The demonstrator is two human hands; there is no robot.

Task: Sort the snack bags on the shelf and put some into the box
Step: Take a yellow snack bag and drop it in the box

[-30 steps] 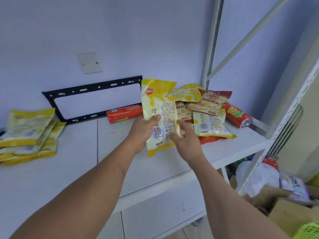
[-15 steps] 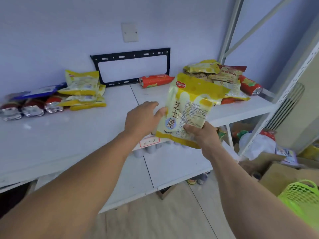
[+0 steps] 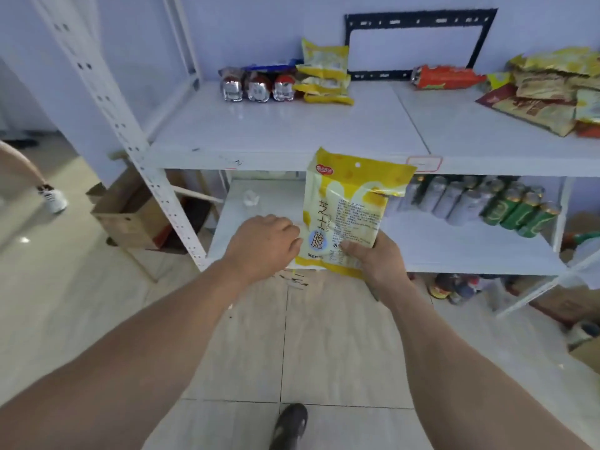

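I hold a yellow and white snack bag (image 3: 350,209) upright in front of the shelf's front edge, below the top board. My right hand (image 3: 376,261) grips its lower right corner, thumb on the front. My left hand (image 3: 266,241) sits at the bag's lower left edge with curled fingers. On the top shelf board (image 3: 292,125), a stack of the same yellow bags (image 3: 324,76) lies at the back. A mixed pile of snack bags (image 3: 552,89) lies at the right end. An open cardboard box (image 3: 130,216) stands on the floor to the left.
Three foil-ended packs (image 3: 256,87) and an orange-red pack (image 3: 448,77) lie on the top board; a black metal frame (image 3: 418,43) leans on the wall. Cans (image 3: 487,203) fill the lower shelf. A white perforated post (image 3: 113,108) stands left. Someone's foot (image 3: 52,199) is far left.
The bag came away from the right-hand pile and down, from above the top board to in front of the lower shelf. The view swung left and back, bringing the floor box into sight.
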